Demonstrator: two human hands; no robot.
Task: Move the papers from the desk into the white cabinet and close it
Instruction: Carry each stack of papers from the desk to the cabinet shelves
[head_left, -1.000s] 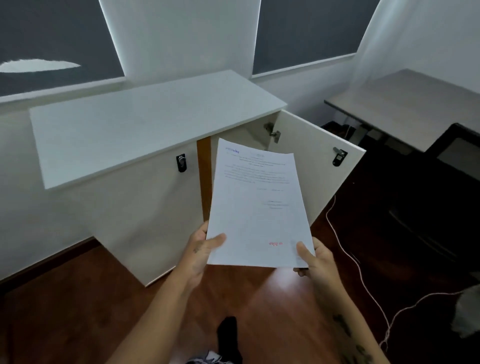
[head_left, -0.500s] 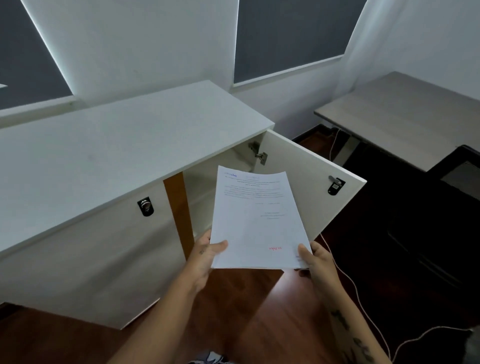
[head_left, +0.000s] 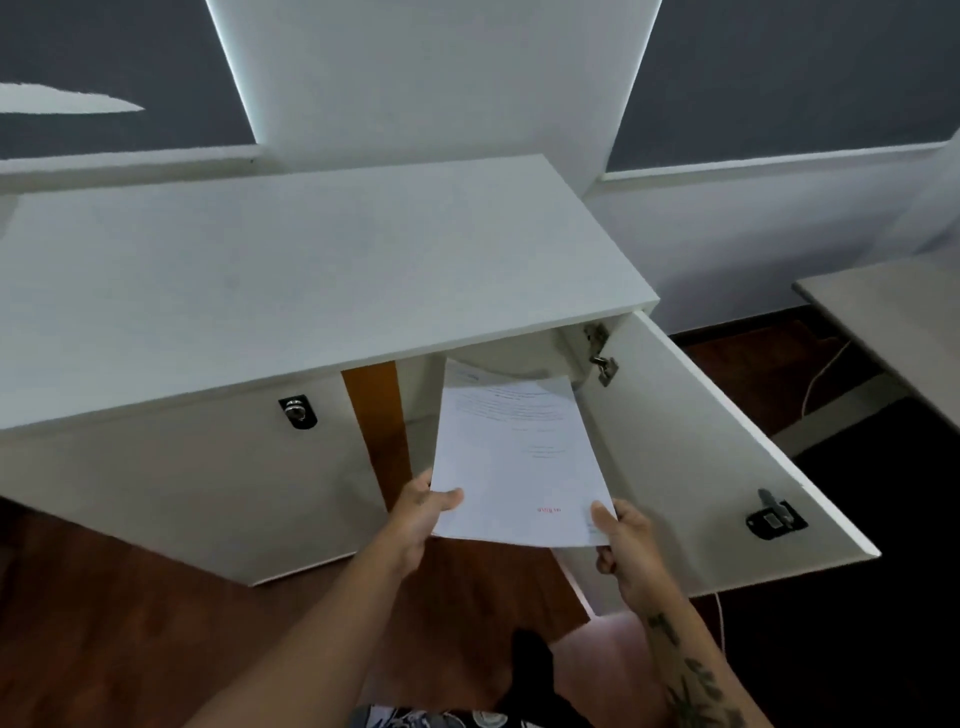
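Note:
I hold a stack of white printed papers (head_left: 511, 457) by its two near corners. My left hand (head_left: 421, 512) pinches the left corner and my right hand (head_left: 621, 530) pinches the right one. The far edge of the papers reaches into the open right compartment of the white cabinet (head_left: 311, 270), under its top board. The right door (head_left: 691, 441) stands swung open to the right with a black latch near its edge. The left door (head_left: 182, 467) is closed.
A grey desk (head_left: 893, 312) stands at the right edge, with a white cable hanging under it. Dark wooden floor lies below the cabinet. A white wall and dark window panels rise behind it. My own leg and foot show at the bottom.
I have come closer to the cabinet and pushed the papers forward. Their far edge, earlier in front of the opening, is now inside the right compartment.

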